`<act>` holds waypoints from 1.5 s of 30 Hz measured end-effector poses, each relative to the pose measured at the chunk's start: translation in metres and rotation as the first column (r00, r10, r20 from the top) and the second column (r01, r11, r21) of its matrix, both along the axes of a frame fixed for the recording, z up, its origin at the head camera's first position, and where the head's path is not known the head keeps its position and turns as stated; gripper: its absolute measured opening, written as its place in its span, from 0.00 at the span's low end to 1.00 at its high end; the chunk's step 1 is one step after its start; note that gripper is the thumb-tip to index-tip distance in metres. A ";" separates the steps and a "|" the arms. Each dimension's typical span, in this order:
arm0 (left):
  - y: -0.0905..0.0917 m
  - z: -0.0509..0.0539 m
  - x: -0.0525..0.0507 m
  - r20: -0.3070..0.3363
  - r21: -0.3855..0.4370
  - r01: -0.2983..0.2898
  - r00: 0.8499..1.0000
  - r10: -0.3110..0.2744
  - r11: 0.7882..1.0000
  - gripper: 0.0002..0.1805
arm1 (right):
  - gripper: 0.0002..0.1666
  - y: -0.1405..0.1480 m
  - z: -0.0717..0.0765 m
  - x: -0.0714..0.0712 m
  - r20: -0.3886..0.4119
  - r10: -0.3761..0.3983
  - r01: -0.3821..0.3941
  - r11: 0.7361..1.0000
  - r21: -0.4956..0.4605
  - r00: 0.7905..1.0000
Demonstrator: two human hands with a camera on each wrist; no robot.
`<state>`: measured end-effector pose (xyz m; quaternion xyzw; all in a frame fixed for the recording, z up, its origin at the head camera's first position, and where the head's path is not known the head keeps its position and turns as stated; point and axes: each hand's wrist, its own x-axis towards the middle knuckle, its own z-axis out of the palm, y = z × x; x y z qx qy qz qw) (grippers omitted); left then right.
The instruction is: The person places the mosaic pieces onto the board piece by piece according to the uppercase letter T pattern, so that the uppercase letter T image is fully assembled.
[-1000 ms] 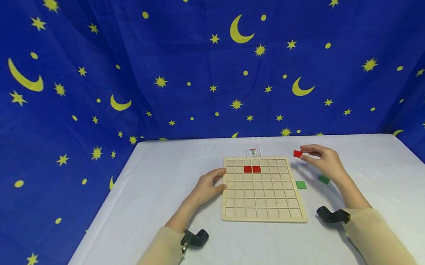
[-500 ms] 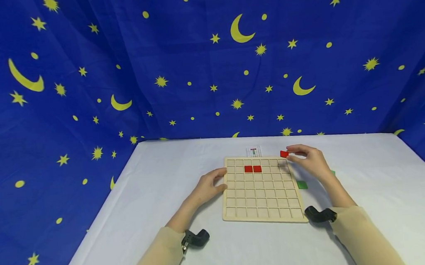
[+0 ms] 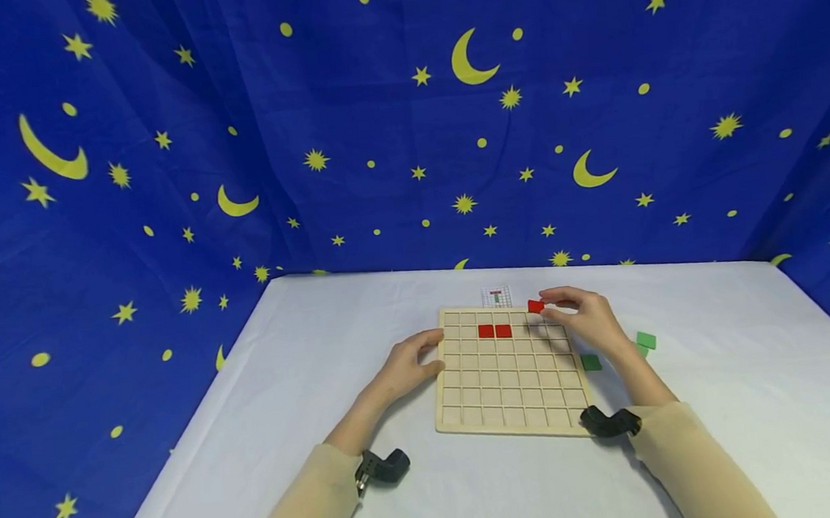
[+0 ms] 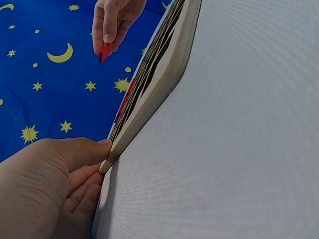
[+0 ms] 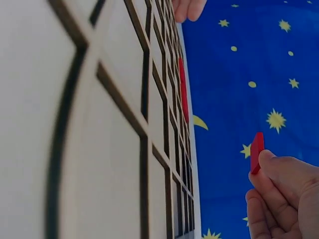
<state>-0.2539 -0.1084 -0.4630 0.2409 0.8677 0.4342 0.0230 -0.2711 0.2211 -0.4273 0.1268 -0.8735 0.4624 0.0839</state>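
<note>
A pale wooden grid board (image 3: 510, 381) lies on the white table, with two red tiles (image 3: 495, 331) side by side in its second row from the back. The left hand (image 3: 403, 367) grips the board's left edge, thumb on the rim in the left wrist view (image 4: 55, 181). Between thumb and fingers, the right hand (image 3: 590, 320) pinches a red tile (image 3: 536, 306) above the board's back right part. In the right wrist view that tile (image 5: 256, 153) is held clear of the board (image 5: 114, 124).
Green tiles (image 3: 591, 362) (image 3: 646, 341) lie right of the board, one partly hidden by the right forearm. A small printed grid card (image 3: 496, 296) sits behind the board. Black devices (image 3: 386, 466) are on both wrists. Behind the table hangs a blue star-patterned cloth (image 3: 374, 116).
The right hand has moved left with the red tile, from beyond the board's right side to over its back right part. The left hand has stayed at the board's edge.
</note>
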 end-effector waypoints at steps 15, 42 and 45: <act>-0.001 0.001 0.001 -0.014 -0.003 0.007 1.000 -0.007 1.000 0.30 | 0.22 -0.011 -0.007 -0.003 0.021 0.042 -0.042 0.999 0.007 0.999; 0.001 0.002 0.002 -0.003 -0.027 -0.013 1.000 0.013 1.000 0.30 | 0.18 -0.016 -0.035 -0.003 0.053 0.043 -0.046 0.997 0.068 0.998; 0.001 0.003 0.003 -0.002 -0.028 -0.017 1.000 0.017 0.999 0.31 | 0.17 -0.018 -0.036 -0.003 0.040 0.050 -0.053 0.995 0.084 0.998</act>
